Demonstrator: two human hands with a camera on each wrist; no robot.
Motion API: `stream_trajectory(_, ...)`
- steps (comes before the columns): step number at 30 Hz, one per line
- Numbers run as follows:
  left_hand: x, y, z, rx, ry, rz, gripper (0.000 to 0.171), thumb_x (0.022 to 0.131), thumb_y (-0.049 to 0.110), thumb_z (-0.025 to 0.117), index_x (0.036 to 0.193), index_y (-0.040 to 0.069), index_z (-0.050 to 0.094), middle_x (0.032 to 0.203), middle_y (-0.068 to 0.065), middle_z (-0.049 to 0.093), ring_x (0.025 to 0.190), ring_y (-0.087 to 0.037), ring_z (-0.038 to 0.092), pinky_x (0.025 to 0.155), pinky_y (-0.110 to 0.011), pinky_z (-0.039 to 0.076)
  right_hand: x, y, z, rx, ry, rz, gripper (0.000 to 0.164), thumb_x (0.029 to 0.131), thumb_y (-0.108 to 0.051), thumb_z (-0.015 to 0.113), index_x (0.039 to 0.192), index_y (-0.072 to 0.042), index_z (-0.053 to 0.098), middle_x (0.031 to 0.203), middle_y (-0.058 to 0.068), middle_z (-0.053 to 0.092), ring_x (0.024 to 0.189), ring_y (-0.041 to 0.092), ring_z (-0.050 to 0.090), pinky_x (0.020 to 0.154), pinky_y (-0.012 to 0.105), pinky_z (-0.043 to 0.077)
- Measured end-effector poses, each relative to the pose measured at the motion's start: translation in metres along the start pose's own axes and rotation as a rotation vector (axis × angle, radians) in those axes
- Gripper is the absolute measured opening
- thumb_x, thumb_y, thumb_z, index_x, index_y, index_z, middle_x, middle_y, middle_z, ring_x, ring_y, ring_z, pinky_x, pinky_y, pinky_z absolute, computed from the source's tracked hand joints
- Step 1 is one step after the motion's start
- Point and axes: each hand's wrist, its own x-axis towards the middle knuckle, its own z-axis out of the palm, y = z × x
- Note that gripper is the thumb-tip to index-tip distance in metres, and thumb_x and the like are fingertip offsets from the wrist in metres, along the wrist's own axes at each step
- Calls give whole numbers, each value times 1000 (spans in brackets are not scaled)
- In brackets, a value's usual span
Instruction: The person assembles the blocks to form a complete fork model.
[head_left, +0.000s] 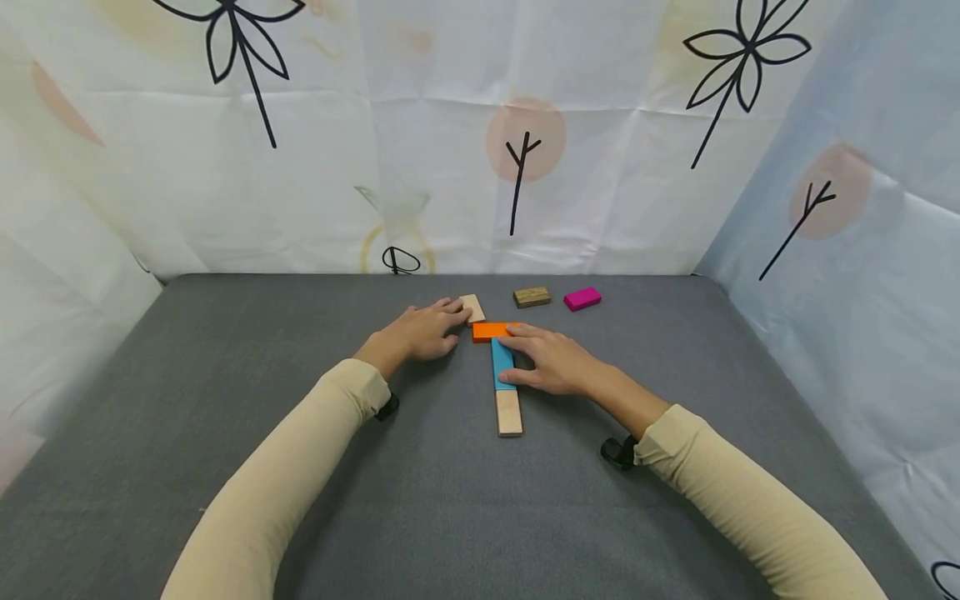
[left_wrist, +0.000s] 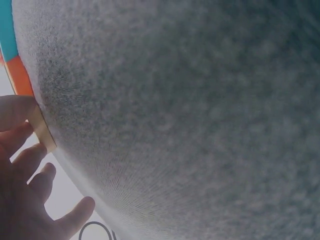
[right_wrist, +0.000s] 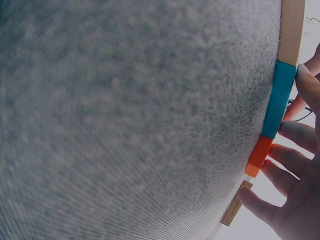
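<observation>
My left hand [head_left: 423,333] reaches in from the left, its fingertips touching a pale wooden block [head_left: 476,310] that lies at a slant. Directly below that is an orange block [head_left: 491,332], set crosswise. A blue block [head_left: 503,367] runs down from the orange one, followed end to end by another pale wooden block [head_left: 508,414]. My right hand [head_left: 551,358] lies over the right side with fingers spread: fingertips at the orange block, thumb on the blue one. In the right wrist view the fingers [right_wrist: 295,134] stand along the blue and orange blocks, not curled round them.
A brown wood-grain block [head_left: 532,297] and a magenta block [head_left: 582,299] lie farther back on the grey tabletop [head_left: 420,517]. White printed cloth [head_left: 450,167] hangs behind the table and along both sides.
</observation>
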Motion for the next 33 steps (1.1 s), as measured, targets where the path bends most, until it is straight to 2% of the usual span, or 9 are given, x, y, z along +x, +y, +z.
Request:
stream_trajectory(11, 4, 2, 1, 28, -14, -2, 57, 106, 22, 43, 159, 15, 25, 165, -9, 18, 152, -29, 16, 114, -64, 21, 0, 0, 0, 12, -8, 18, 70, 97, -47, 61, 151, -7, 43, 158, 16, 34, 144, 35, 34, 112, 55, 33)
stream_trajectory(16, 3, 3, 0, 9, -11, 1, 57, 105, 21, 43, 159, 14, 26, 165, -9, 19, 152, -29, 15, 115, -64, 20, 0, 0, 0, 3, -4, 10, 70, 97, -47, 62, 151, -7, 44, 158, 17, 34, 143, 35, 36, 112, 54, 33)
stream_trajectory(25, -3, 3, 2, -8, 52, 37, 56, 106, 20, 45, 158, 14, 29, 164, -10, 22, 151, -31, 18, 113, -65, 22, 2, -1, 0, -54, 4, -11, 70, 96, -48, 62, 149, -6, 46, 156, 18, 38, 140, 36, 41, 110, 54, 36)
stream_trajectory(29, -10, 9, 2, 15, 77, 95, 56, 105, 24, 49, 157, 14, 32, 163, -9, 24, 150, -31, 20, 112, -66, 24, 2, 0, 2, -47, 12, 1, 71, 95, -50, 62, 150, -8, 46, 156, 16, 37, 141, 34, 39, 110, 61, 30)
stream_trajectory(33, -16, 19, 4, 26, 68, 158, 56, 104, 26, 51, 156, 12, 35, 162, -10, 28, 148, -29, 27, 112, -63, 27, 2, 0, 1, -40, 30, 10, 71, 94, -50, 64, 149, -8, 47, 156, 15, 39, 142, 32, 38, 110, 67, 24)
